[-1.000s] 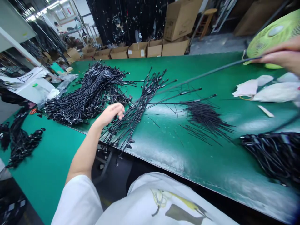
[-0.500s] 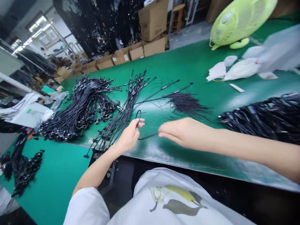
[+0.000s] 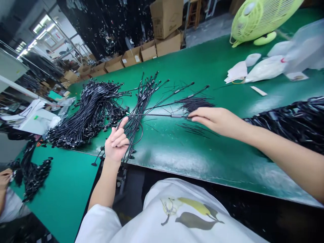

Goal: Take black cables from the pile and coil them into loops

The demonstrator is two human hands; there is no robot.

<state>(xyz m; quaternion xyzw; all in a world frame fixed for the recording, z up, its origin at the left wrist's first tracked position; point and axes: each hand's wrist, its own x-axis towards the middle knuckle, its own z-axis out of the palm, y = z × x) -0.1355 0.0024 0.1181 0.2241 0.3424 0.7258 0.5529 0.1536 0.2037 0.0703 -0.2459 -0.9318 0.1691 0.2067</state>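
Observation:
A thin black cable (image 3: 157, 115) is stretched between my hands above the table, with a grey sleeve on it close to the right one. My left hand (image 3: 116, 141) is closed on the cable, its index finger pointing out, and a loop of cable hangs beside the fingers. My right hand (image 3: 209, 118) pinches the cable's other end, fingertips together. Under the stretched cable lies a loose bundle of similar cables (image 3: 144, 98) with small black end pieces. Thin black strips (image 3: 196, 104) lie in a heap just beyond my right hand.
A larger cable pile (image 3: 86, 114) lies to the left, and dark bundled pieces (image 3: 298, 126) at the right. A green fan (image 3: 260, 20) and plastic bags (image 3: 268, 71) stand at the back right. Cardboard boxes (image 3: 133, 57) line the far edge. Another person's hand (image 3: 5, 177) is at the far left.
My hands have moved apart: the left to the left, the right to the right and farther from me. The cable between them has gone from slack to straight.

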